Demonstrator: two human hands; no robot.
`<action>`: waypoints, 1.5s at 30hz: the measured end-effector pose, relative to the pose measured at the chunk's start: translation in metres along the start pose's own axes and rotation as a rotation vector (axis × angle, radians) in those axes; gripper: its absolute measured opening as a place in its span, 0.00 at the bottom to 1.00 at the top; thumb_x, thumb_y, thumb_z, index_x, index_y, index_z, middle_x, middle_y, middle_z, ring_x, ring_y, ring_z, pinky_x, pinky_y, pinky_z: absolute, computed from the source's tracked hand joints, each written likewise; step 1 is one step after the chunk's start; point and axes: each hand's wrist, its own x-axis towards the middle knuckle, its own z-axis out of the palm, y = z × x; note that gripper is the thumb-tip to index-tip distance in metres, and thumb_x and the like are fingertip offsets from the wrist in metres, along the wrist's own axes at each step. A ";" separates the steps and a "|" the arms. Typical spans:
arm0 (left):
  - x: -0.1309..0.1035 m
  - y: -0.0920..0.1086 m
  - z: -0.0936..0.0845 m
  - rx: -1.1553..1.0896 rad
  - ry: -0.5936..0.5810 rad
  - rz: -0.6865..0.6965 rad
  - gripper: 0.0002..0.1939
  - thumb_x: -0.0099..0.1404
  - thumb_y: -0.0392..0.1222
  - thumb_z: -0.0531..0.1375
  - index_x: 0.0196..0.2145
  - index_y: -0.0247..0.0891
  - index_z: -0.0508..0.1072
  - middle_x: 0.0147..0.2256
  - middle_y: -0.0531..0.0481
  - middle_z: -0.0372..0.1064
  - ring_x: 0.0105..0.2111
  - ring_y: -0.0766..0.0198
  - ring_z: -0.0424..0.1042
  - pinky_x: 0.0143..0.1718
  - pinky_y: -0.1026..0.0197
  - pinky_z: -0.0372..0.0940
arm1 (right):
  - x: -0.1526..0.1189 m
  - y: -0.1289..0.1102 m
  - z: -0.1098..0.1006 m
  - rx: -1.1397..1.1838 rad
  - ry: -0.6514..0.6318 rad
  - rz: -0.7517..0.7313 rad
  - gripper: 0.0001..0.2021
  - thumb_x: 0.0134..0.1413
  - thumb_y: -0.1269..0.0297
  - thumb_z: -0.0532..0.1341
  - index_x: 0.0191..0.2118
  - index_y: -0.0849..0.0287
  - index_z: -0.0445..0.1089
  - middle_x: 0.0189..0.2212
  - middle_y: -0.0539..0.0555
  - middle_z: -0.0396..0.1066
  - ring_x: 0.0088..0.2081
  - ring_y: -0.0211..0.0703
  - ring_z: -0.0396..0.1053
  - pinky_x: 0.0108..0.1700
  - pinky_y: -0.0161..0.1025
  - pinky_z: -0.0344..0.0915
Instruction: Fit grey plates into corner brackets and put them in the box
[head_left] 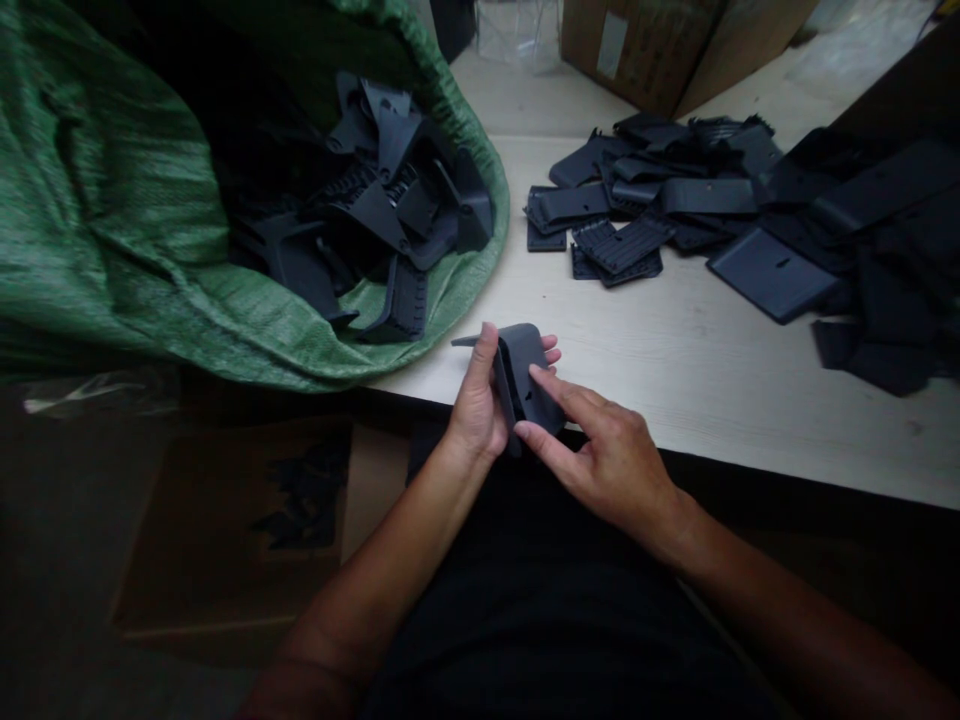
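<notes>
Over the table's front edge, my left hand (pixel 480 405) wraps round a dark grey plastic part (pixel 529 370) made of flat panels with a narrow gap between them. Its thumb lies on the left side, and fingertips show beyond the far right side. My right hand (pixel 611 450) grips the same part from the right, thumb at the lower edge and index finger on the panel with a small slot. Left of my hands, a green woven sack (pixel 480 290) gapes, holding many dark plastic pieces (pixel 375 200) with ribs and bent panels.
A heap of flat dark plastic plates (pixel 709 197) covers the right of the pale table (pixel 637 340). Behind it stands a cardboard box (pixel 637 45). Below the table at left, an open cardboard box (pixel 202 530) contains dark pieces. Clear plastic wrap (pixel 862 50) lies at the back.
</notes>
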 end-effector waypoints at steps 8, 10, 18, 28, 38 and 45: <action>-0.006 0.009 0.011 -0.048 -0.136 0.051 0.35 0.66 0.72 0.62 0.50 0.36 0.81 0.51 0.37 0.81 0.56 0.39 0.79 0.52 0.47 0.77 | 0.010 0.001 -0.012 0.229 0.004 0.079 0.33 0.63 0.49 0.72 0.70 0.50 0.69 0.59 0.59 0.78 0.54 0.57 0.79 0.59 0.54 0.76; -0.008 0.009 0.012 -0.088 -0.215 0.028 0.35 0.64 0.70 0.64 0.52 0.36 0.81 0.54 0.37 0.80 0.58 0.36 0.77 0.54 0.43 0.76 | 0.019 0.005 -0.016 0.499 0.028 0.176 0.31 0.61 0.49 0.73 0.66 0.49 0.70 0.55 0.56 0.79 0.50 0.52 0.79 0.54 0.48 0.77; -0.009 0.004 0.022 -0.024 -0.251 0.080 0.36 0.60 0.68 0.68 0.54 0.35 0.79 0.57 0.36 0.79 0.63 0.37 0.73 0.63 0.43 0.69 | 0.043 0.008 -0.009 0.957 -0.016 0.314 0.20 0.63 0.45 0.71 0.49 0.55 0.79 0.47 0.54 0.79 0.48 0.47 0.76 0.51 0.39 0.74; -0.009 0.035 0.040 -0.146 0.147 0.157 0.09 0.67 0.45 0.60 0.31 0.42 0.65 0.27 0.55 0.72 0.33 0.59 0.79 0.50 0.52 0.74 | 0.032 -0.004 0.006 0.926 -0.042 0.231 0.20 0.62 0.45 0.71 0.46 0.57 0.77 0.42 0.52 0.76 0.44 0.46 0.72 0.48 0.39 0.70; -0.005 0.037 0.029 -0.014 0.132 0.205 0.12 0.68 0.50 0.63 0.33 0.42 0.67 0.27 0.54 0.75 0.31 0.59 0.79 0.44 0.56 0.74 | 0.039 -0.004 -0.002 0.931 -0.102 0.246 0.18 0.61 0.47 0.73 0.44 0.58 0.78 0.36 0.50 0.75 0.37 0.42 0.70 0.41 0.36 0.69; -0.003 0.064 0.004 0.619 -0.063 0.495 0.13 0.63 0.50 0.73 0.39 0.41 0.79 0.34 0.51 0.78 0.38 0.61 0.77 0.43 0.64 0.66 | 0.043 -0.001 -0.034 0.669 -0.222 0.255 0.18 0.58 0.47 0.75 0.40 0.58 0.81 0.30 0.49 0.76 0.30 0.41 0.71 0.31 0.35 0.65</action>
